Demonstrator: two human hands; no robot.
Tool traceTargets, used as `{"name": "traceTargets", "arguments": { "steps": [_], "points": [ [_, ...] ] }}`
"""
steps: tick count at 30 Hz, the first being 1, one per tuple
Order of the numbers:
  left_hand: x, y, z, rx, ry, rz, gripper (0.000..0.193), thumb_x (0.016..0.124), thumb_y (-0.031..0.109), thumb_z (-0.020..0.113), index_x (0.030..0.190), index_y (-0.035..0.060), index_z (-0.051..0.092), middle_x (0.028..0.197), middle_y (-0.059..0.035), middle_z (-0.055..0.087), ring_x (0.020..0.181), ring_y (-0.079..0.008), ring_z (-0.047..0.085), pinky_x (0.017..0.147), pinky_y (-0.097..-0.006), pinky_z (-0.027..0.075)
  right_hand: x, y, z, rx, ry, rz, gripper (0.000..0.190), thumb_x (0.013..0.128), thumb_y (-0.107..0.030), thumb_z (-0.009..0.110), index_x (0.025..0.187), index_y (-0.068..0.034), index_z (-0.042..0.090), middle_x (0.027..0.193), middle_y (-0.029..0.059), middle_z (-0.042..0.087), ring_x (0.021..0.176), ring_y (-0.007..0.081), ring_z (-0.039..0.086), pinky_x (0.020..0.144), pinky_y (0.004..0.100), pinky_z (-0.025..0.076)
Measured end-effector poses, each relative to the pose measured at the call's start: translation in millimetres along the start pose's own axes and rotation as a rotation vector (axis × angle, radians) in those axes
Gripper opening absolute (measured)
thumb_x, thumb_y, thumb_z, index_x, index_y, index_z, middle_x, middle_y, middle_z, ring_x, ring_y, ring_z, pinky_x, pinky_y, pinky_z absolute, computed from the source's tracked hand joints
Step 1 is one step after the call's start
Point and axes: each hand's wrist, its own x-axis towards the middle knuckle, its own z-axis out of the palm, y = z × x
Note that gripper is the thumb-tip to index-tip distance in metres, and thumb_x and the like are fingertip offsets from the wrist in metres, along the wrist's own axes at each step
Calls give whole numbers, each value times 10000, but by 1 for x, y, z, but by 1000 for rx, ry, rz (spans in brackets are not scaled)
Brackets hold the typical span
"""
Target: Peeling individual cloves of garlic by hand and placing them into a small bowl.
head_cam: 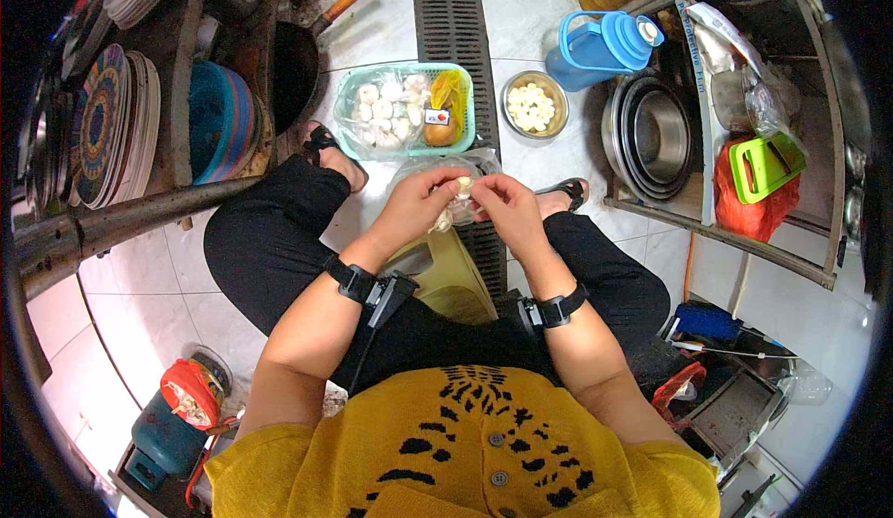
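Observation:
In front of me, my left hand (418,200) grips garlic, with a pale clove (463,184) showing at the thumb and a papery piece of the bulb (442,222) hanging below. My right hand (508,205) is bent close beside the clove; whether its fingertips pinch any skin is too small to tell. Under both hands lies a clear plastic bag (488,161). Beyond it, a mint-green plastic basket (469,138) holds bagged garlic bulbs (382,113) and a yellow net bag (446,92) with a round brown item. Peeled cloves (531,108) fill part of a steel bowl (544,133).
A blue thermos jug (586,51) stands by nested steel basins (656,134) and a rack (718,218) on the right. To the left are a shelf of plates (104,127) and a wok (293,71). A drain grate (453,23) crosses the tiled floor. A yellow stool (446,274) lies between my legs.

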Motion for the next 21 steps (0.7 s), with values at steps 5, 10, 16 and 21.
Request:
{"name": "traceTargets", "arguments": {
  "steps": [5,10,16,21],
  "points": [
    [-3,9,2,152,44,39,236,880,115,535,1090,16,575,974,-37,598,860,-91,543,773,-215,438,-2,3,6,196,1,73,137,808,-109,639,868,7,598,762,28,610,683,85,570,593,185,454],
    [-1,12,0,356,93,299,220,823,101,592,1030,26,593,958,-43,558,798,-112,536,723,-221,443,1,15,4,47,37,-45,95,800,-80,636,840,2,611,775,17,619,689,57,546,619,193,445],
    [-3,13,-2,380,78,254,184,811,92,600,975,13,575,920,-64,543,731,-128,533,651,-237,440,1,12,2,-115,25,-129,95,779,-72,641,824,6,612,761,18,620,680,52,535,615,203,446],
    [-3,14,4,450,100,300,181,825,89,581,986,10,555,905,-83,537,709,-135,541,638,-248,440,2,19,12,-104,135,-132,140,740,-100,669,768,9,586,704,28,605,661,67,536,592,222,450]
  ]
}}
